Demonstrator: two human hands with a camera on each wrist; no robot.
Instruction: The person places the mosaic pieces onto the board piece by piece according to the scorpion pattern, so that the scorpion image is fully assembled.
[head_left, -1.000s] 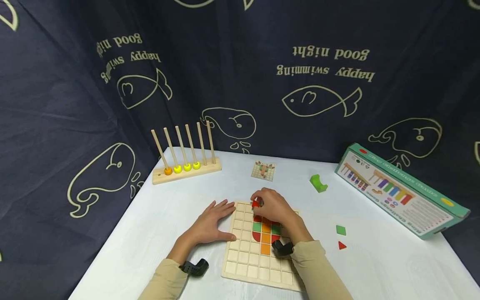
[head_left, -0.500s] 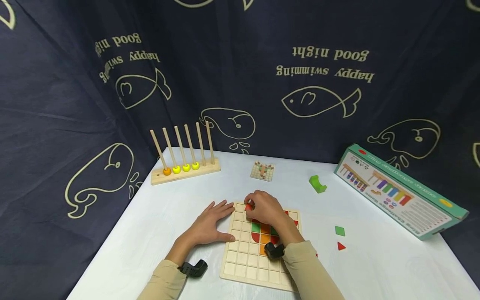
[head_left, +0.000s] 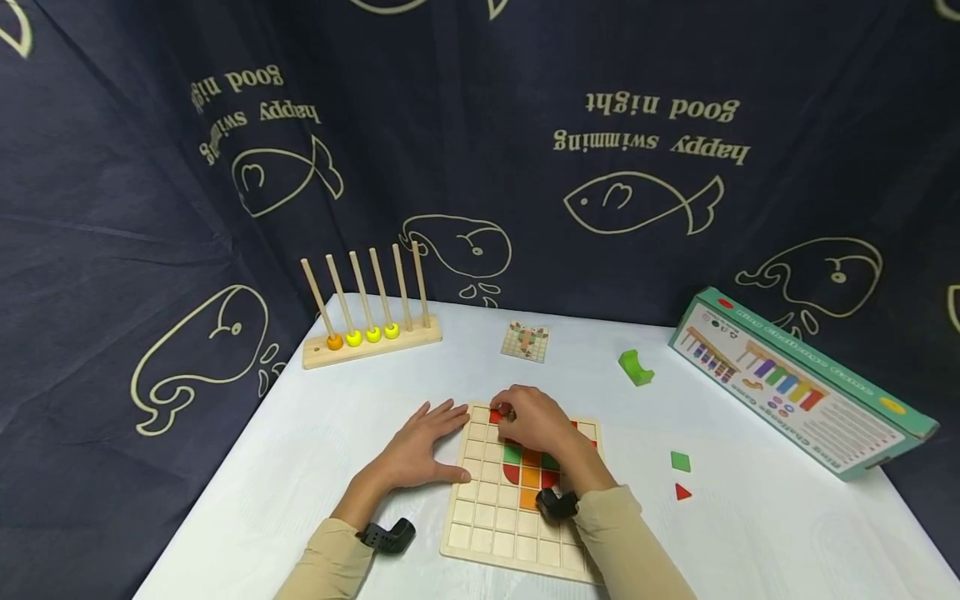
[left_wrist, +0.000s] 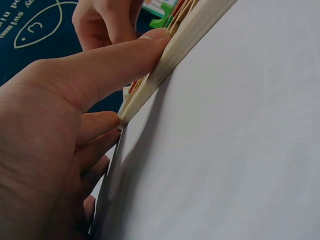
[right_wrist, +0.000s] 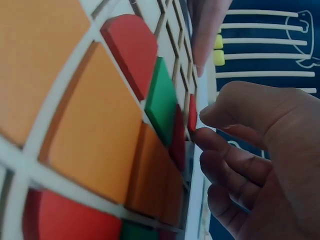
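Curls right fingers [right_wrist: 216, 142] at a flat red piece [right_wrist: 193, 113] on the pale, gridded wooden board [head_left: 483, 515], cannot tell if pinching; rests relaxed left fingers [left_wrist: 98, 124] along its edge.

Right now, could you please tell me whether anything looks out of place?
A green square and red triangle lie loose beside the board, unlike the fitted pieces; the lettering on the curtain is upside down.

Room is lying between rack [head_left: 378, 347] and left hand [head_left: 416, 450]
The right hand [head_left: 536, 421] is crowding the board's [head_left: 483, 518] far cells; the box [head_left: 802, 379] is blocking far right.
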